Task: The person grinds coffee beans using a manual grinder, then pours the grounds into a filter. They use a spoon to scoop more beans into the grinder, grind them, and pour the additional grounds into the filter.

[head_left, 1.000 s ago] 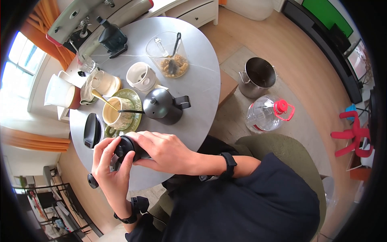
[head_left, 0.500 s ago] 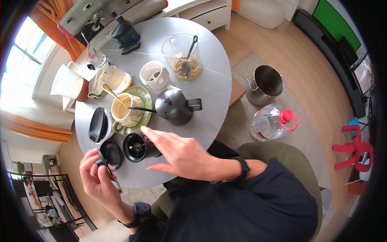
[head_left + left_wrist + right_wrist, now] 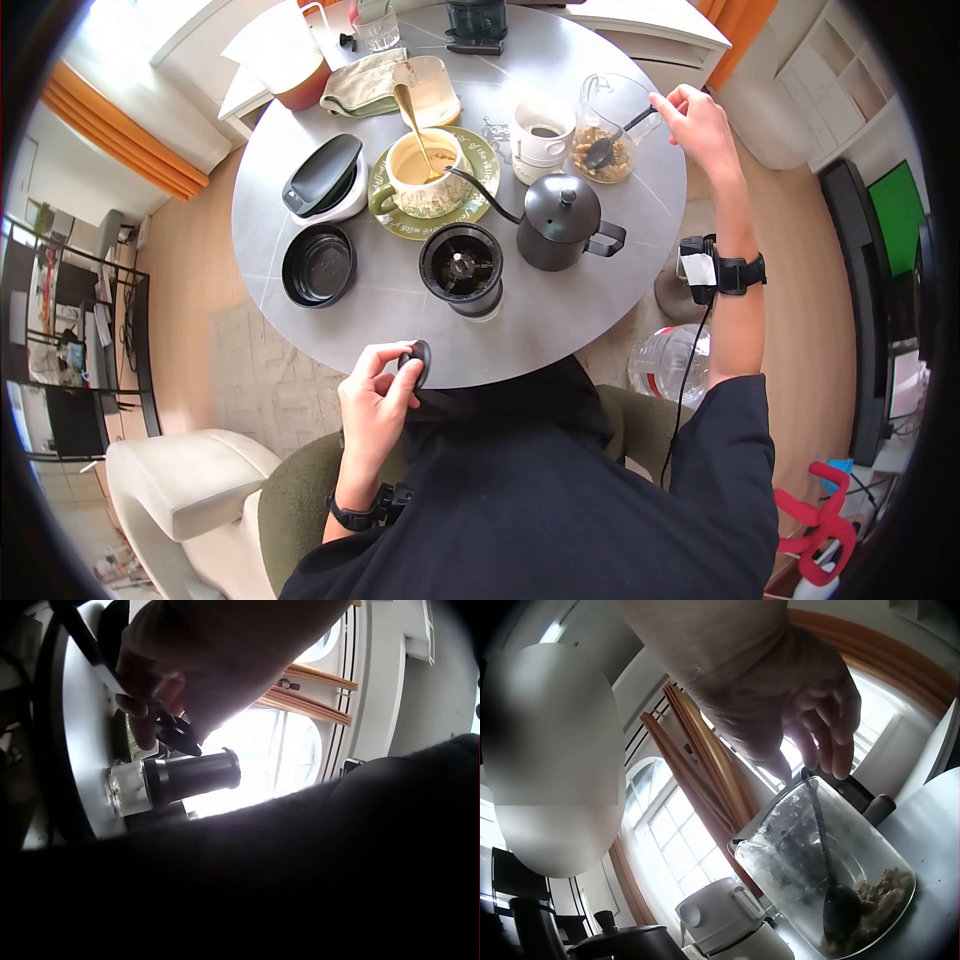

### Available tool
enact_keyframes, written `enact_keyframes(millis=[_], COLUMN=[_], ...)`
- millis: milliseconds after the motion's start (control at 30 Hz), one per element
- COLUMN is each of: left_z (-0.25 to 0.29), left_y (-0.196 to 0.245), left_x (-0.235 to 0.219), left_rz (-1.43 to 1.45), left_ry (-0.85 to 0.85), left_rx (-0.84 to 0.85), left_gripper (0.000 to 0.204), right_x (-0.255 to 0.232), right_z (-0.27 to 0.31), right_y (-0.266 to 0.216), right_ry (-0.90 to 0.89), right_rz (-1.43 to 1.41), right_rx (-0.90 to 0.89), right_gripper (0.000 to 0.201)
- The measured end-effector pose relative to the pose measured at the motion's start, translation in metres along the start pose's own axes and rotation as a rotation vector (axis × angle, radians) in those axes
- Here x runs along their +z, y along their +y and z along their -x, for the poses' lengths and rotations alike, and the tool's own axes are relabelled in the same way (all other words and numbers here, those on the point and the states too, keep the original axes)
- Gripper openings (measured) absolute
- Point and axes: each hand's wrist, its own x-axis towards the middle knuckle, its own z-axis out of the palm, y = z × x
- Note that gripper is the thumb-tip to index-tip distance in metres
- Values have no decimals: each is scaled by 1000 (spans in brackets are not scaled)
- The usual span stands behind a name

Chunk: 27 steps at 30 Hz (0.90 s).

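My left hand pinches a round black grinder lid just off the table's near edge. In front of it stands the open coffee grinder, upright, its inner burr showing; the left wrist view gives its dark body over a clear base. At the right, my right hand pinches the handle end of a black spoon. The spoon's bowl rests among light brown crumbly bits inside a clear glass jug.
A black gooseneck kettle stands right of the grinder, its spout reaching toward a patterned cup with a gold spoon on a green saucer. Left are a black round dish and a black-lidded white container. A white cup stands behind the kettle.
The left hand has lifted the lid off the grinder and drawn it back toward the body. The right hand has left the grinder and reached right to the spoon in the jug.
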Motion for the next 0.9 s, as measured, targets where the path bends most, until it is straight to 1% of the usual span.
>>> enact_keyframes(millis=[33,133,167,267,300,333,367,467,500,633,767,867,900], left_z=[0,1,0,-2,-2,-4,-6,-12,-14,-20,-23,-24,-24], left_y=[-1,2,4,-4,-7,-7,-6,4,5,8,5,5,6], left_x=[1,-1,0,2,5,5,2,0,-1,-1,1,4,4], left_rz=[-43,-102,-111,-92,-35,-48,-63,-91,-87,-106,-138,-143,-143], left_ry=[5,-70,-71,-134,-76,-86,-90,-79,-78,-66,-54,-55,-60], left_rx=[10,-123,-128,-68,-77,-91,-108,-114,-114,-103,-118,-124,-126], left_gripper=[17,19,19,14,17,17,16,17,17,17,17,17,17], right_x=[1,4,5,5,1,-1,2,-12,-18,-17,-20,-15,-12], right_z=[-2,-11,-14,-19,-18,-17,-20,-16,-13,-25,-29,-31,-34], right_y=[1,5,8,14,10,7,13,3,-6,0,-2,2,6], right_ry=[-6,-49,-62,-136,-129,-127,-41,-160,-248,-216,-311,-287,-249], right_rz=[15,4,-7,-134,-104,-79,-33,-68,-110,-31,-15,-102,-89], right_rx=[-4,-17,-14,-92,-96,-106,-206,-253,-218,-433,-449,-409,-452], right_gripper=[39,38,38,36,35,34,31,29,28,27,27,23,24])
